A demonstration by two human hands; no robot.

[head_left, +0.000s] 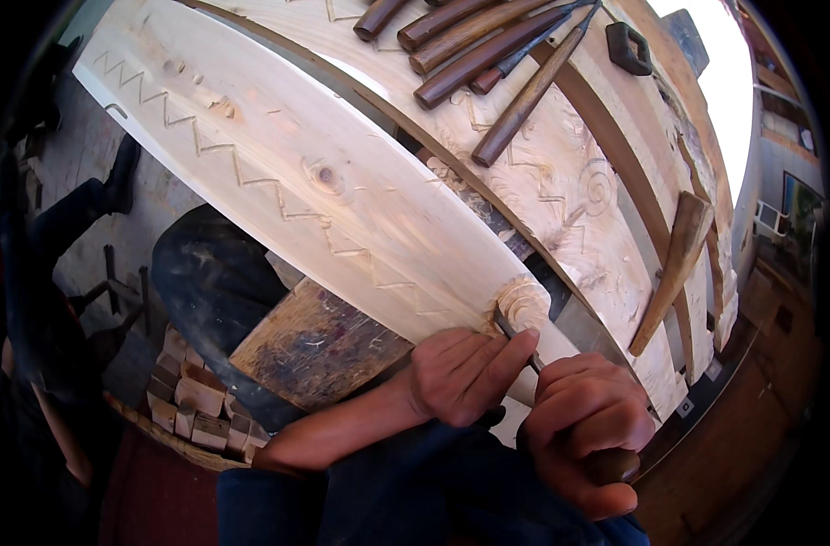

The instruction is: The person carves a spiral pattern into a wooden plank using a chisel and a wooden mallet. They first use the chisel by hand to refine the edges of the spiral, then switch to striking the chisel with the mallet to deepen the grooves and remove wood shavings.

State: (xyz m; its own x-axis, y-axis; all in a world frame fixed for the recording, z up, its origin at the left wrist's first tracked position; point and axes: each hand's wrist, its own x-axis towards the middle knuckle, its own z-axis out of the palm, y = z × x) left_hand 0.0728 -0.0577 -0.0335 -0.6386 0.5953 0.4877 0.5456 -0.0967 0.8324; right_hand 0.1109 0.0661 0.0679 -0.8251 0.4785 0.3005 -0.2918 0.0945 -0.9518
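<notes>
A long pale board (260, 164) with a carved zigzag line lies diagonally across my lap, a rounded carving (521, 300) near its lower right end. My left hand (460, 373) rests at that end, fingers closed together on the metal blade of a chisel (534, 359), whose tip is at the carving. My right hand (586, 432) is wrapped round the chisel's wooden handle (618, 466), just right of my left hand.
Several wooden-handled tools (524, 109), a dark block (628, 45) and a wooden mallet-like piece (669, 273) lie on carved panels (597, 237). A stained plank (310, 350) is under the board. A basket of wood blocks (201, 409) and another person's leg (69, 218) are at left.
</notes>
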